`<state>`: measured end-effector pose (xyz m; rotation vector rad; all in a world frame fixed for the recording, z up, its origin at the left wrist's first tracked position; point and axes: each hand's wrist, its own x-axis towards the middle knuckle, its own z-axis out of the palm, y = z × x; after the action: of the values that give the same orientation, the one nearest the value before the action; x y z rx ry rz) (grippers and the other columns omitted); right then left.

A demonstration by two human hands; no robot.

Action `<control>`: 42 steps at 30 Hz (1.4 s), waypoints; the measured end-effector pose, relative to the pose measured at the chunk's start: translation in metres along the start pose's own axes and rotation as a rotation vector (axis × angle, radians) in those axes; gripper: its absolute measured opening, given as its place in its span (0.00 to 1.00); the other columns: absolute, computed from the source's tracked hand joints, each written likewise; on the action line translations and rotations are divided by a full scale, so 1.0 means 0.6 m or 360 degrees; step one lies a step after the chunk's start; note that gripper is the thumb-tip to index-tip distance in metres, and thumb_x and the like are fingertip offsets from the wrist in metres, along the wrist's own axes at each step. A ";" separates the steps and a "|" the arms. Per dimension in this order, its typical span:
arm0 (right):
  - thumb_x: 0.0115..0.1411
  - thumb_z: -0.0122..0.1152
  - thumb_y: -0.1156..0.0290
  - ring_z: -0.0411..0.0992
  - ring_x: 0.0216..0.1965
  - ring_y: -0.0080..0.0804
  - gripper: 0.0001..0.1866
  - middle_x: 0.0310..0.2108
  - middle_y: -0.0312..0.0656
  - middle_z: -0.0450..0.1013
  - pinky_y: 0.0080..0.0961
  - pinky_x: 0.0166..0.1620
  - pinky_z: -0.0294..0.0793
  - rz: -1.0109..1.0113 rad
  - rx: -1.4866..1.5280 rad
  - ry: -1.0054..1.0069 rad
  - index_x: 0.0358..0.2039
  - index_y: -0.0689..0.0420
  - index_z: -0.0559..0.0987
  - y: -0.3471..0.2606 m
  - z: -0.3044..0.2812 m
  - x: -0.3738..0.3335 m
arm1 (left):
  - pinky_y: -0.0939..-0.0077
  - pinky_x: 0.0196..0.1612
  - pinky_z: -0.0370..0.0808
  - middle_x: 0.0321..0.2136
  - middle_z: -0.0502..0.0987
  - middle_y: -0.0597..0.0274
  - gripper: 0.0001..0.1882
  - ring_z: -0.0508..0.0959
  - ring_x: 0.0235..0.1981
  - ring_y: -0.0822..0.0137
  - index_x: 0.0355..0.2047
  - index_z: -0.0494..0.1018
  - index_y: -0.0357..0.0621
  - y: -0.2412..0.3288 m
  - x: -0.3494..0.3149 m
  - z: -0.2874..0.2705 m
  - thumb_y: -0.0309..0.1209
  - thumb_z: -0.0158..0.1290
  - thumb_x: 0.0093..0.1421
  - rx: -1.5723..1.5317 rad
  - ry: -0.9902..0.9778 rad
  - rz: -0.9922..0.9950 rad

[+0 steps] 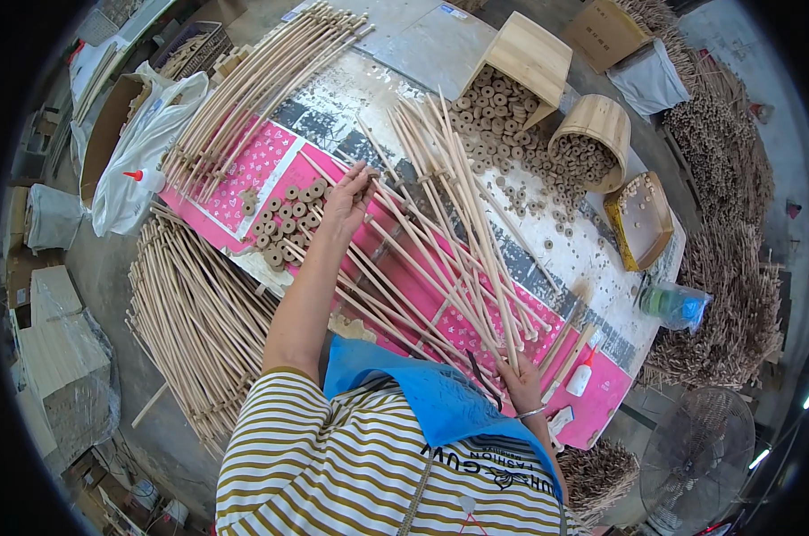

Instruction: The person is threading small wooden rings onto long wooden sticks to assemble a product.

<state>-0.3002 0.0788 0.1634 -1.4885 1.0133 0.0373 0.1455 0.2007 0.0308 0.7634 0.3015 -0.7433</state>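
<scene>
My left hand (347, 198) reaches across the table with its fingers curled together near the upper ends of several wooden sticks. What it pinches is too small to make out. Beside it lies a pile of wooden rings (288, 214). Low on the right, my right hand (521, 386) is closed round the lower end of a thin wooden stick (512, 335). Many loose sticks (413, 228) lie crossed between the two hands, some with rings threaded on them. A pink patterned cover (605, 402) lies under part of them.
Wooden buckets (534, 58) spill rings at the far right, near a yellow box (638, 223). Glue bottles (580, 377) stand at right and left. Bundled sticks (199, 322) fill the left side. A fan (699, 456) stands at lower right.
</scene>
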 end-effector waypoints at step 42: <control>0.63 0.55 0.72 0.73 0.35 0.21 0.13 0.35 0.39 0.77 0.17 0.40 0.72 -0.0763 -0.0379 0.0438 0.47 0.61 0.78 -0.144 0.066 0.196 | 0.75 0.50 0.79 0.48 0.73 0.48 0.20 0.78 0.47 0.61 0.56 0.63 0.28 -0.049 -0.064 0.081 0.21 0.47 0.63 0.0055 -0.0098 -0.0215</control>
<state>-0.1565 0.0325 0.1561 -1.9627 0.8618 -0.4114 0.0967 0.1703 0.0688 0.7564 0.2869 -0.9000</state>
